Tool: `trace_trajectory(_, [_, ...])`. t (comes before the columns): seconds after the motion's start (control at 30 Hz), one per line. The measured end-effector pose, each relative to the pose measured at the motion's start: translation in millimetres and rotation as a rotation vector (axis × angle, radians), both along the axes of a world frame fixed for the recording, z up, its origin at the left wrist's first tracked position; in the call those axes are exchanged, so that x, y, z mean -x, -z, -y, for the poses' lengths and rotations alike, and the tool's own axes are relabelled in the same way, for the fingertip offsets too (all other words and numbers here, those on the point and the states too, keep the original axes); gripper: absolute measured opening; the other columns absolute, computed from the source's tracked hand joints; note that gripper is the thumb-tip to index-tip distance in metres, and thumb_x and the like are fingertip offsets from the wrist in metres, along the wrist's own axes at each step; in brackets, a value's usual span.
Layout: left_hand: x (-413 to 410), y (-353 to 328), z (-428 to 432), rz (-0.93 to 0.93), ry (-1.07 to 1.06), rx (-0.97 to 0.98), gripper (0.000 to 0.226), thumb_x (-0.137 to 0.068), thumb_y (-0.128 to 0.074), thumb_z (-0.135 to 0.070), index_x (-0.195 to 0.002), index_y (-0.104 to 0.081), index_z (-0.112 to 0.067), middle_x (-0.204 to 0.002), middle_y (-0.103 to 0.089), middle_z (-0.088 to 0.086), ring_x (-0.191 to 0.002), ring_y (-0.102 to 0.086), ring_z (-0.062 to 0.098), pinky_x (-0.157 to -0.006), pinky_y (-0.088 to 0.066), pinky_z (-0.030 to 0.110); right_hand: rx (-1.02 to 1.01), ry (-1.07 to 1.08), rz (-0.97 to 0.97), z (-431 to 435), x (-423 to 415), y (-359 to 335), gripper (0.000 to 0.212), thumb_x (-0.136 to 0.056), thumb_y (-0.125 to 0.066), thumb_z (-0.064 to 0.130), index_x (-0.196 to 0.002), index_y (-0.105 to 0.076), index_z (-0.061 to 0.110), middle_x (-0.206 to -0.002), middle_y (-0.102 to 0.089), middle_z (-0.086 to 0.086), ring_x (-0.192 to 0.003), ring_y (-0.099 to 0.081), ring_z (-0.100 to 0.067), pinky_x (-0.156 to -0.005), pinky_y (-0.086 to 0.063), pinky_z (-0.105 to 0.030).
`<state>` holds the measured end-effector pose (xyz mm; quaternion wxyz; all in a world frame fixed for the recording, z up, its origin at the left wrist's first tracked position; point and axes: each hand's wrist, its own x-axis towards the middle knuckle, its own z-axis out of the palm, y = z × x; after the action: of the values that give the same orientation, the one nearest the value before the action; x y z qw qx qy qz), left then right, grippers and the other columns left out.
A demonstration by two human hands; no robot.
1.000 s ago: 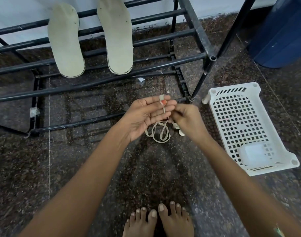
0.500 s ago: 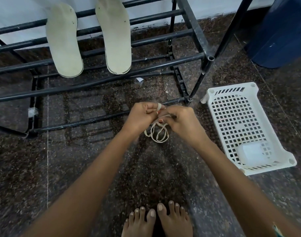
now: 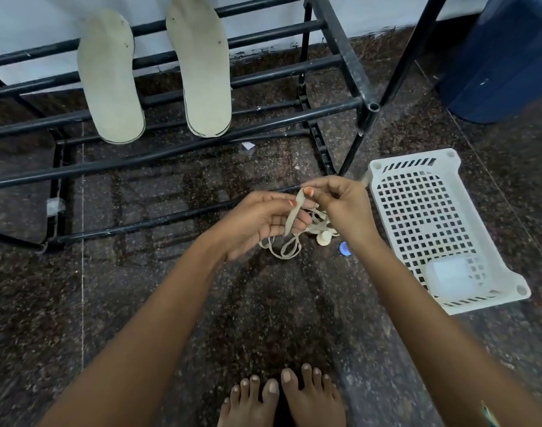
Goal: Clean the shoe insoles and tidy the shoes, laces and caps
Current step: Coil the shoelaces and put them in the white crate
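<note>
Holding a cream lace [image 3: 293, 214] in both hands here, just left of the basket [image 3: 383, 167]. Left hand [image 3: 260, 223] is palm up with the fingers half curled, and the lace runs across them and up over a fingertip. Right hand [image 3: 345, 208], the one nearer the basket, is curled up tight and pinches the top of the lace right against those left fingertips. The rest of the lace hangs below the hands in loose loops. Can't tell if the loops touch the floor [image 3: 263, 303].

Two little bits that look like caps lie on the floor under the right hand, just left of the basket: a cream cap [image 3: 323, 238] and a blue cap [image 3: 344, 249], close together.

The basket is white and has a see-through tub [image 3: 448, 275] in its near end. The black rack [image 3: 343, 50] stands beyond and left of the basket, one leg coming down just beside its far left corner. Two pale insoles [image 3: 111, 78] lie side by side across the rack's bars, well left of the basket. A dark blue bin [image 3: 504, 57] is beyond the basket to the right. Bare feet [image 3: 282, 402] are nearer than the basket, off to its left.
</note>
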<state>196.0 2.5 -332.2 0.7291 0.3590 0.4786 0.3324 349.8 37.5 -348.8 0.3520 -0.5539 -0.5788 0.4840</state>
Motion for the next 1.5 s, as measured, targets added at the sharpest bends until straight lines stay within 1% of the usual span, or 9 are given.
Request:
trace_trajectory(0.17, [-4.4, -2.9, -0.8, 0.099, -0.155, -0.018, 0.021, -0.094, -0.044, -0.001, -0.099, -0.064, -0.004, -0.079, -0.073, 0.004, -0.072, -0.069, 0.009, -0.075, -0.057, 0.023, 0.037, -0.001, -0.041, 10.4, 4.9, 5.4, 0.023, -0.086, -0.054, -0.001, -0.086, -0.069, 0.017, -0.079, -0.068, 0.004, -0.074, -0.062, -0.007, -0.072, -0.051, -0.023])
trace_trajectory(0.27, [-6.2, -3.0, -3.5, 0.186, -0.277, -0.006, 0.021, -0.094, -0.044, 0.0, -0.099, -0.063, -0.003, -0.083, -0.074, 0.006, -0.076, -0.07, 0.01, -0.075, -0.057, 0.023, -0.01, -0.056, 0.034, 22.0, 12.9, 6.6, 0.032, -0.086, -0.051, -0.006, -0.065, -0.063, 0.017, -0.059, -0.062, 0.015, -0.053, -0.05, 0.005, -0.055, -0.038, -0.01])
trace_trajectory(0.37, [-6.0, -2.1, -5.3, 0.212, -0.343, -0.022, 0.02, -0.092, -0.046, 0.001, -0.101, -0.063, -0.002, -0.088, -0.074, 0.006, -0.083, -0.071, 0.012, -0.079, -0.056, 0.023, -0.041, -0.11, 0.123, 29.4, 18.7, 10.3, 0.02, -0.086, -0.054, -0.001, -0.071, -0.067, 0.003, -0.066, -0.066, -0.007, -0.052, -0.048, 0.0, -0.051, -0.034, -0.012])
trace_trajectory(0.5, [-8.5, -1.0, -6.6, 0.22, -0.407, -0.032, 0.02, -0.091, -0.046, 0.005, -0.103, -0.062, -0.001, -0.088, -0.074, 0.006, -0.085, -0.071, 0.012, -0.08, -0.056, 0.022, -0.217, -0.241, 0.235, 37.8, 22.2, 12.8, 0.021, -0.086, -0.053, 0.01, -0.076, -0.065, -0.004, -0.07, -0.064, -0.012, -0.063, -0.05, -0.009, -0.062, -0.038, -0.022])
trace_trajectory(0.67, [-12.5, 3.7, -7.4, 0.012, -0.384, -0.095, 0.022, -0.091, -0.048, 0.006, -0.109, -0.06, 0.0, -0.099, -0.069, 0.003, -0.081, -0.07, 0.007, -0.08, -0.055, 0.02, -0.351, -0.314, 0.428, 35.7, 16.5, 9.0, 0.022, -0.084, -0.052, 0.016, -0.086, -0.069, 0.003, -0.082, -0.068, -0.01, -0.077, -0.059, -0.027, -0.067, -0.043, -0.033])
trace_trajectory(0.83, [-11.0, 7.1, -4.9, -0.283, -0.24, -0.179, 0.026, -0.092, -0.048, 0.006, -0.115, -0.06, 0.002, -0.095, -0.067, 0.006, -0.069, -0.065, -0.005, -0.068, -0.052, 0.011, -0.352, -0.218, 0.451, 26.5, 8.2, -1.1, 0.013, -0.078, -0.066, 0.005, -0.086, -0.072, 0.012, -0.086, -0.071, -0.005, -0.084, -0.062, -0.025, -0.074, -0.05, -0.04])
trace_trajectory(1.13, [-5.6, -1.1, 0.5, -0.2, 0.04, -0.103, 0.021, -0.096, -0.043, -0.004, -0.103, -0.063, -0.006, -0.087, -0.071, 0.004, -0.076, -0.069, 0.006, -0.075, -0.055, 0.018, -0.123, -0.021, 0.126, 10.6, 0.8, -17.4, 0.021, -0.08, -0.064, 0.001, -0.075, -0.067, 0.021, -0.073, -0.065, 0.01, -0.066, -0.058, 0.008, -0.059, -0.043, -0.005])
trace_trajectory(1.3, [-0.8, -4.6, 1.4, -0.02, 0.078, -0.043, 0.022, -0.095, -0.045, -0.01, -0.103, -0.065, -0.007, -0.083, -0.074, 0.004, -0.077, -0.07, 0.01, -0.075, -0.056, 0.021, -0.006, 0.056, -0.066, 5.7, -3.8, -12.6, 0.021, -0.079, -0.066, 0.004, -0.073, -0.067, 0.024, -0.061, -0.066, 0.018, -0.06, -0.058, 0.005, -0.056, -0.046, -0.011])
trace_trajectory(1.5, [-6.3, -10.0, 0.2, 0.271, -0.177, -0.037, 0.021, -0.085, -0.049, -0.01, -0.099, -0.063, -0.002, -0.082, -0.074, 0.008, -0.071, -0.07, 0.01, -0.073, -0.057, 0.023, 0.125, 0.047, -0.206, 26.0, 11.3, -1.2, 0.033, -0.085, -0.054, -0.006, -0.072, -0.066, 0.022, -0.057, -0.063, 0.014, -0.052, -0.055, 0.004, -0.052, -0.043, -0.01])
